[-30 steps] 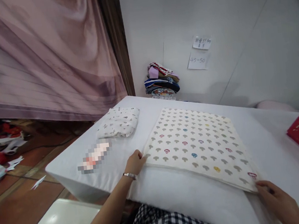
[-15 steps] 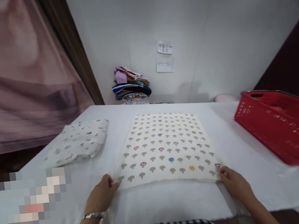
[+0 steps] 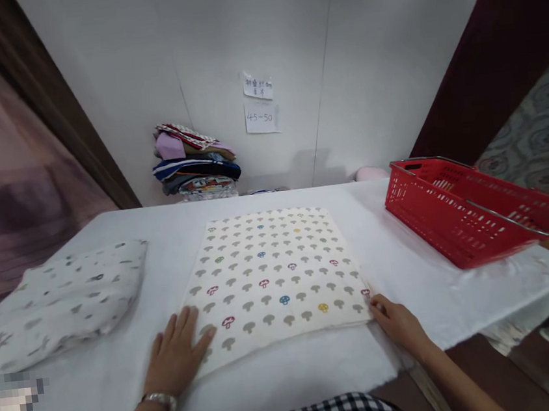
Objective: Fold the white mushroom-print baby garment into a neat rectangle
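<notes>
A cream cloth (image 3: 277, 277) printed with grey mushrooms and a few red, blue, yellow and green ones lies spread flat on the white-covered table before me. My left hand (image 3: 175, 353), with a silver bracelet at the wrist, rests flat with fingers spread on the cloth's near left corner. At the near right corner, my right hand (image 3: 395, 323) pinches the cloth's edge between thumb and fingers. Farther left lies a second white cloth (image 3: 82, 294) with small dark prints, loosely folded and apart from both hands.
A red plastic basket (image 3: 458, 225) with metal handles stands at the table's right. Behind the table, a pile of folded fabrics (image 3: 196, 161) sits by the wall, left of two paper notes (image 3: 262, 116). A pink curtain (image 3: 20, 173) hangs at the left.
My left hand has gone from pinching the near left corner to lying flat on it. My right hand still holds its corner. The view has turned right, showing more of the basket.
</notes>
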`<state>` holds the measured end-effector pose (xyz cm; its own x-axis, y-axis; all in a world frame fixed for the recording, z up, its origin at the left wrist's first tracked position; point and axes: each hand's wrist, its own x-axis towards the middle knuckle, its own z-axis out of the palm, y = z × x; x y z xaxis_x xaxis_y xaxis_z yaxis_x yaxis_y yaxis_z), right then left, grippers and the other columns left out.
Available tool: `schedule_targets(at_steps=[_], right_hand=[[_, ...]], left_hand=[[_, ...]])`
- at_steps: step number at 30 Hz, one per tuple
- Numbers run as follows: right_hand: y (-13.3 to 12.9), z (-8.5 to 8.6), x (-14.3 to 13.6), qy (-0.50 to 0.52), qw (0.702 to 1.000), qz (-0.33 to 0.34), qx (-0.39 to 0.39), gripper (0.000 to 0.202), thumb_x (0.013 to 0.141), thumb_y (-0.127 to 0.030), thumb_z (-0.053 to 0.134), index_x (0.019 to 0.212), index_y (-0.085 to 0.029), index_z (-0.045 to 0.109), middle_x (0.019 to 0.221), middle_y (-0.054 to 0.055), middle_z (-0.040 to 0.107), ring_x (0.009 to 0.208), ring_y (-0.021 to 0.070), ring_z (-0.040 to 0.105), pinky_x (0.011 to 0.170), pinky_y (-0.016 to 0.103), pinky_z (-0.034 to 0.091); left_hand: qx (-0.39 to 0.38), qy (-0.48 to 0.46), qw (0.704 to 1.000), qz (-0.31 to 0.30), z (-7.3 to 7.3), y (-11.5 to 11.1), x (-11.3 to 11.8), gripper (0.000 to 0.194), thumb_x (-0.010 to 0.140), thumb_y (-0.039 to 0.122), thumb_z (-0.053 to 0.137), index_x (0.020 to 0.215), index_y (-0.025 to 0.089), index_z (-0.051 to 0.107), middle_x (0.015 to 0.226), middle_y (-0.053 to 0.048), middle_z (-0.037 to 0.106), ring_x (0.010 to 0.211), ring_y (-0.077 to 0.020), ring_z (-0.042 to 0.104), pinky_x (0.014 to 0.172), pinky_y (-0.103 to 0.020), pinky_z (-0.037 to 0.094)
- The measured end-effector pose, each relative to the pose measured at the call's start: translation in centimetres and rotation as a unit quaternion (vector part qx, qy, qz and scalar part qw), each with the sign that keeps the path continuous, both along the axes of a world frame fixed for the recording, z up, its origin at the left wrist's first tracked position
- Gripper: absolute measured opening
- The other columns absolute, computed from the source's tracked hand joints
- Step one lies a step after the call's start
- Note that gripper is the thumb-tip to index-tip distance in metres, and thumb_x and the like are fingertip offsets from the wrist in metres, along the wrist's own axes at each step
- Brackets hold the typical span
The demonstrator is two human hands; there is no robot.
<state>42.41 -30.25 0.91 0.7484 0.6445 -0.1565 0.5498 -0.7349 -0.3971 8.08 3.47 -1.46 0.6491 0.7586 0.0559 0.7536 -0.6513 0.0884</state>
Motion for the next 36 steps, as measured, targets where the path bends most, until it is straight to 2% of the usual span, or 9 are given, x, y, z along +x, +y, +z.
schedule_targets(at_steps=[3,7,12,15,18,25,29,33,36], right_hand=[[-0.9,-0.2,0.1,0.004,1.0,0.004,-0.001,0.032,0.089,-0.042,0.036,0.103,-0.027,0.061,0.083,0.001,0.069,0.077,0.0192,0.064,0.064,0.026,0.04],[-0.7,0.1,0.7,-0.079,0.996,0.035,-0.004,0.037,0.089,-0.043,0.036,0.107,-0.026,0.065,0.092,0.005,0.068,0.086,0.0219,0.063,0.072,0.03,0.044],[4.3,2.1,1.7,-0.165,0.974,0.107,0.107,0.04,0.092,-0.039,0.032,0.113,-0.022,0.061,0.099,0.008,0.063,0.09,0.0202,0.061,0.074,0.031,0.049],[7.9,1.8,3.1,-0.175,0.951,0.196,0.161,0.042,0.092,-0.04,0.034,0.124,-0.021,0.054,0.13,0.011,0.05,0.12,0.022,0.046,0.096,0.036,0.042],[9.5,-0.3,5.1,-0.156,0.96,0.217,0.088,0.055,0.091,-0.046,0.034,0.135,-0.015,0.042,0.146,0.013,0.032,0.135,0.0259,0.026,0.107,0.045,0.029],[8.5,-3.7,6.4,-0.158,0.972,0.175,-0.009,0.062,0.09,-0.055,0.028,0.14,-0.018,0.037,0.149,0.01,0.023,0.138,0.0266,0.017,0.11,0.052,0.013],[10.9,-2.5,8.6,-0.105,0.981,0.149,0.068,0.056,0.088,-0.049,0.039,0.136,-0.02,0.042,0.147,0.009,0.03,0.137,0.0262,0.023,0.11,0.05,0.017],[16.1,-0.6,15.1,0.051,0.975,-0.038,0.213,0.038,0.081,-0.033,0.052,0.114,-0.017,0.063,0.128,0.009,0.055,0.122,0.0222,0.046,0.104,0.036,0.033],[20.2,0.3,20.4,0.098,0.963,-0.117,0.222,0.029,0.082,-0.029,0.049,0.101,-0.014,0.066,0.107,0.01,0.066,0.1,0.0204,0.059,0.087,0.032,0.045]], left_hand=[[-0.002,-0.002,1.0,0.021,-0.7,0.5,-0.6,0.056,0.083,0.043,0.034,0.132,0.018,0.046,0.145,-0.011,0.034,0.135,-0.032,0.023,0.104,-0.054,0.025],[0.023,0.002,0.999,0.033,1.1,-0.4,0.9,0.062,0.084,0.051,0.033,0.133,0.015,0.045,0.146,-0.013,0.032,0.136,-0.0336,0.021,0.103,-0.058,0.024],[0.048,-0.008,0.988,-0.147,3.6,-3.9,6.4,0.059,0.085,0.056,0.036,0.131,0.02,0.048,0.145,-0.01,0.035,0.135,-0.03,0.027,0.107,-0.055,0.021],[0.048,-0.03,0.963,-0.265,2.9,-5.5,9.4,0.057,0.086,0.057,0.037,0.134,0.028,0.043,0.146,-0.005,0.033,0.134,-0.0273,0.029,0.109,-0.052,0.021],[0.044,-0.034,0.947,-0.316,0.9,-5.8,10.2,0.058,0.087,0.056,0.037,0.138,0.027,0.037,0.146,-0.005,0.033,0.135,-0.026,0.028,0.109,-0.05,0.021],[0.07,-0.044,0.942,-0.326,-1.0,-5.0,9.2,0.061,0.088,0.054,0.038,0.143,0.03,0.026,0.148,-0.003,0.029,0.135,-0.0246,0.027,0.11,-0.046,0.02],[0.119,-0.046,0.936,-0.33,-0.6,-5.2,9.3,0.063,0.087,0.055,0.039,0.143,0.03,0.025,0.147,-0.003,0.031,0.133,-0.0242,0.03,0.11,-0.045,0.021],[0.18,-0.05,0.923,-0.335,-0.7,-5.0,9.4,0.065,0.085,0.057,0.04,0.142,0.029,0.029,0.145,-0.002,0.035,0.133,-0.0239,0.031,0.111,-0.044,0.02],[0.219,-0.058,0.91,-0.346,-0.9,-4.6,9.4,0.067,0.082,0.059,0.043,0.14,0.029,0.034,0.143,-0.002,0.039,0.136,-0.0231,0.026,0.115,-0.042,0.01]])
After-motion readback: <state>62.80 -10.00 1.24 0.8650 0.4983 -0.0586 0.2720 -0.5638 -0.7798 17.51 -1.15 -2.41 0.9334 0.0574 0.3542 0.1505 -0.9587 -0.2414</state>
